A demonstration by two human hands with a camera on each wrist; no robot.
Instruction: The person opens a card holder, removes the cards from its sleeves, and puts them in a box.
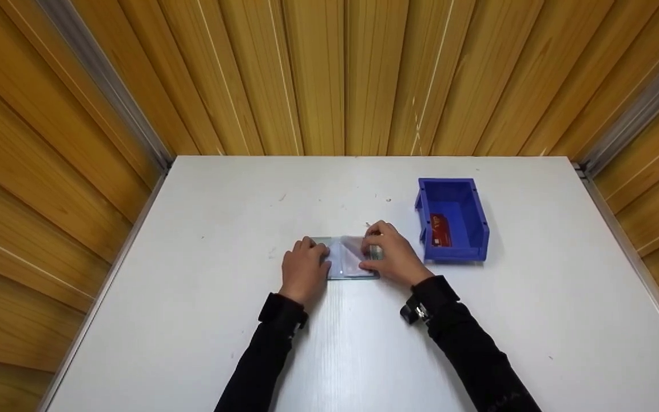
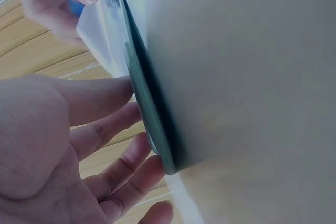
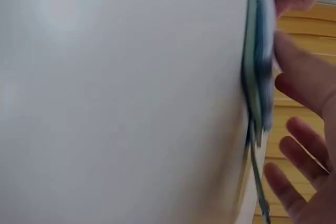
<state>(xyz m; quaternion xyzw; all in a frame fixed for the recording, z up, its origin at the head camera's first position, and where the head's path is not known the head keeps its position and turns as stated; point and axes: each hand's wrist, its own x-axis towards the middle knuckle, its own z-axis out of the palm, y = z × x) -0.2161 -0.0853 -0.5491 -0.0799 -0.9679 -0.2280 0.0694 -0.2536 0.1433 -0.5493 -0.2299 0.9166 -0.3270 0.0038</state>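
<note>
A card holder booklet (image 1: 353, 278) with clear plastic sleeves lies spread flat on the white table. My left hand (image 1: 304, 269) rests on its left side, with the thumb (image 2: 100, 98) and fingertips touching the surface. On the right side, my right hand (image 1: 392, 257) pinches a clear sleeve page (image 1: 352, 250), which is partly lifted and creased. From the left wrist, the greenish cover (image 2: 149, 108) appears edge-on against the table. The right wrist view shows the stacked pages (image 3: 265, 72) beside the right thumb (image 3: 299, 61); these pages are blurred.
A blue plastic bin (image 1: 455, 252) stands to the right of the booklet, with a red card (image 1: 440, 230) inside it. Yellow wood-patterned panels (image 1: 318, 80) border the white table (image 1: 221, 217) at the back and sides. A thin greenish strip (image 3: 258, 177) hangs from the booklet's end.
</note>
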